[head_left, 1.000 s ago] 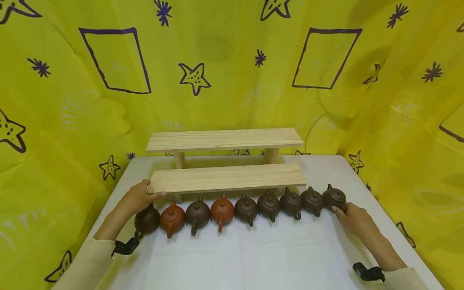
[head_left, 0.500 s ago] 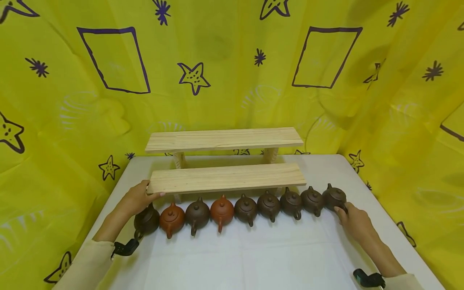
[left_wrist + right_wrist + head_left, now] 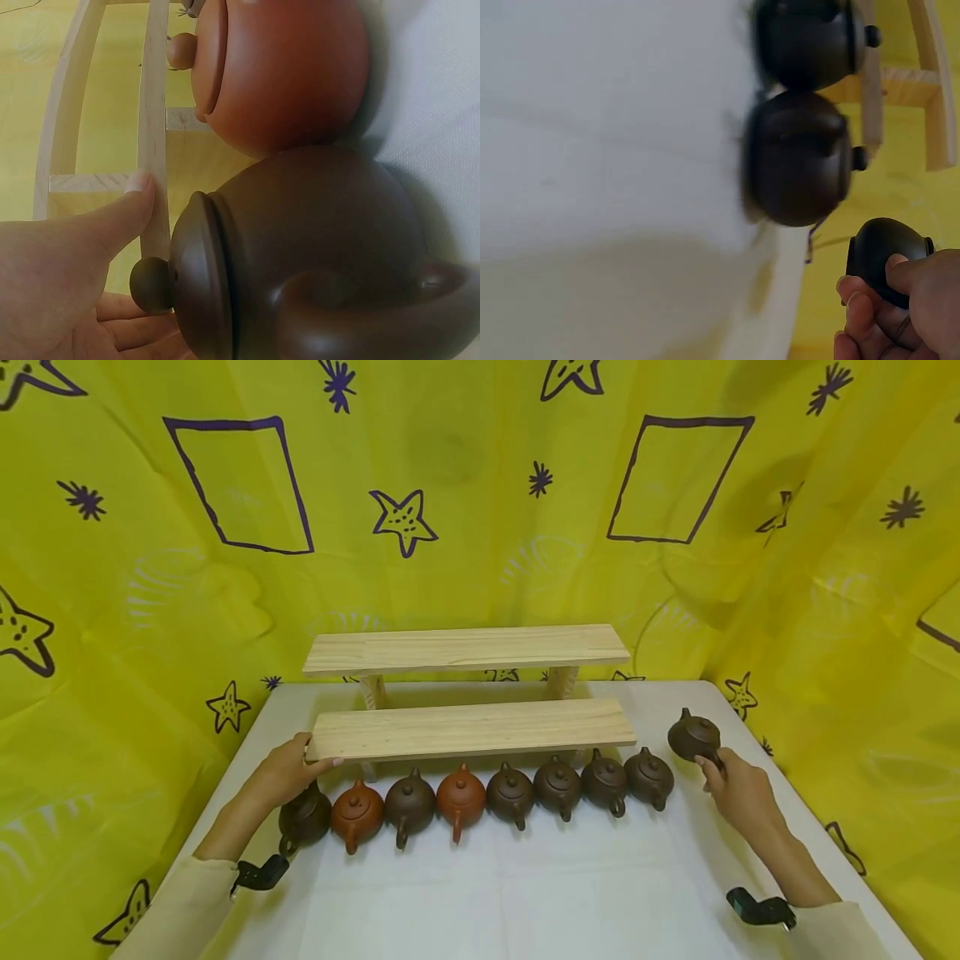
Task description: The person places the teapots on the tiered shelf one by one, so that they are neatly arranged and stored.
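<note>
My right hand (image 3: 744, 789) pinches the handle of a dark brown teapot (image 3: 692, 737), lifted off the table at the right; the right wrist view shows thumb and fingers around the handle of this teapot (image 3: 879, 246). At the left, my left hand (image 3: 281, 770) grips the left end of the lower board of a two-tier wooden shelf (image 3: 472, 728). Its thumb lies against the board's front edge, while the other fingers are partly hidden. Just below that hand stands another dark teapot (image 3: 322, 225), beside a reddish teapot (image 3: 292, 67).
In front of the shelf, a row of several teapots (image 3: 511, 795) stands close together with handles toward me. Behind it rises the upper board (image 3: 465, 649). The white table (image 3: 480, 902) is enclosed by yellow curtains (image 3: 480, 443) with drawn stars.
My right hand has raised the rightmost dark teapot out of the row and moved it slightly away from me. The left hand stays at the shelf's end.
</note>
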The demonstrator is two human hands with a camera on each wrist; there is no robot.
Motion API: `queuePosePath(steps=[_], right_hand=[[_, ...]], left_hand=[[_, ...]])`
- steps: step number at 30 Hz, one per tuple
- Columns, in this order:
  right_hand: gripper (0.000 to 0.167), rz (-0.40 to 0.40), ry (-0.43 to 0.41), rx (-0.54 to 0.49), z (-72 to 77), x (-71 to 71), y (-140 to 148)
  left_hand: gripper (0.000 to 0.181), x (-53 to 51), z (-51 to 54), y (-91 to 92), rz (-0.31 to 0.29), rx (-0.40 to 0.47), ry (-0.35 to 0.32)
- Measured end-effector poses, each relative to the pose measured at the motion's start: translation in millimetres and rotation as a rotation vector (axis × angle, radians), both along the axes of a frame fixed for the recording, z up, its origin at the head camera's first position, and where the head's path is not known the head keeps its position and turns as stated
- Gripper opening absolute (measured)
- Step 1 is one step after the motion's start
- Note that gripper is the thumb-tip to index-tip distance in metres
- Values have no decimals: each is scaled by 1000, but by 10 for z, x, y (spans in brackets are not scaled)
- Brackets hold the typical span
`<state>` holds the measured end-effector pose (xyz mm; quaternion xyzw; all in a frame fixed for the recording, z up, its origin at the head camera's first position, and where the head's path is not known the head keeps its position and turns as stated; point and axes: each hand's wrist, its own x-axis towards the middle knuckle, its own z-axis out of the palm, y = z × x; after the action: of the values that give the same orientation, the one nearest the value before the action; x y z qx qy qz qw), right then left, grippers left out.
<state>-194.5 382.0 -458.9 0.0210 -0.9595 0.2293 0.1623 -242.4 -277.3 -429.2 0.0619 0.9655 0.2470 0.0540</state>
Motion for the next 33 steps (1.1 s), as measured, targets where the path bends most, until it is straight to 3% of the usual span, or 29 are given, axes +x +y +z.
queuePosePath(steps=[4,12,18,23,33], right_hand=[[31,20,-1,0,234,-155,-103],[35,45,23,-11,836,-532,-374],[40,80,-34,5,1180,-785,-561],[41,111,-61,6,1276,-974,-766],[40,143,-65,-42,1221,-1239,-1019]], left_hand=[[80,3,-3,-10,-4,2,7],[81,2,-15,-28,7,-2,1],[82,-7,-31,-18,9,-1,-3],[83,0,-25,-9,21,-1,-13],[84,8,-9,15,23,2,-10]])
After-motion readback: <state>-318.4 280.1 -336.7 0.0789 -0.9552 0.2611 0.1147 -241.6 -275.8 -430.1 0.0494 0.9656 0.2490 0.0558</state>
